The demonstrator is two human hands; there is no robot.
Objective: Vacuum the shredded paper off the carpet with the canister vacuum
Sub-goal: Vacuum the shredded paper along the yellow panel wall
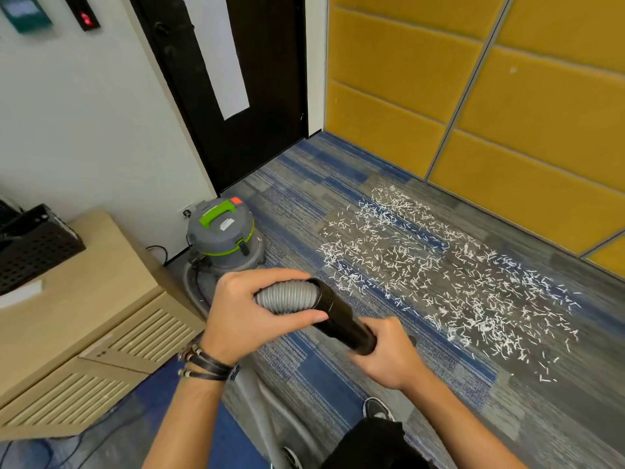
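The left hand [250, 316] is gripping the ribbed grey plastic hose [287, 297], the right hand [389, 357] clasping its black rigid tube [338, 318], likely steadying the joint.

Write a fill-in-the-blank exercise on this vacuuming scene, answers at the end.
The vacuum has a ____ handle.
The left hand grips the ____ ribbed hose.
The right hand grips the ____ tube.
The paper lies near the ____ panels.
Missing: green, grey, black, yellow.
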